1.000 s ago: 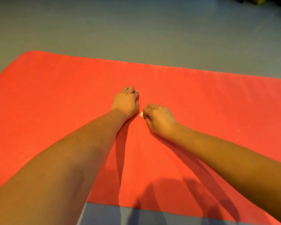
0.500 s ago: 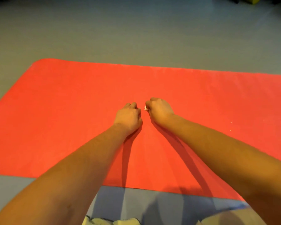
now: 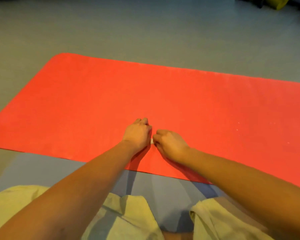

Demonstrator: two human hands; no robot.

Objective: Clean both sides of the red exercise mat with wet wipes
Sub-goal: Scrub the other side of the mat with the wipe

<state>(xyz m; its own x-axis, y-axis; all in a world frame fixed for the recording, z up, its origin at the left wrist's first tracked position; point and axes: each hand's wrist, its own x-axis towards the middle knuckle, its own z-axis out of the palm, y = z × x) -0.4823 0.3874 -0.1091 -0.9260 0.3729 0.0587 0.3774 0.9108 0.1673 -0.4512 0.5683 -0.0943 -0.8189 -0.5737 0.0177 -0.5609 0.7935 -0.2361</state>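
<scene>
1. Lying flat on the grey floor [image 3: 145, 32], the red exercise mat [image 3: 76, 110] runs from the rounded far-left corner out past the right edge of the view. Its near long edge faces the person.
2. Both bare forearms reach forward over that near edge, and the two hands sit close together on the mat, near the middle of its width.
3. The left hand [image 3: 137, 134] rests knuckles-up with its grip clenched. Whether it holds anything cannot be told.
4. The right hand [image 3: 170, 144] is just beside it, fingers curled under, its grip pinching a small white scrap of wet wipe [image 3: 152, 141]. Only a sliver of the wipe shows in the narrow gap between the two hands, down against the mat.
5. A few tiny pale specks [image 3: 238, 122] dot the mat well to the right of the hands.
6. Pale yellow-green clothing [image 3: 132, 213] covers the person's legs at the bottom of the view, on the floor short of the mat.
7. A yellow object [image 3: 280, 3] lies on the floor at the far top right, too cropped to name.
</scene>
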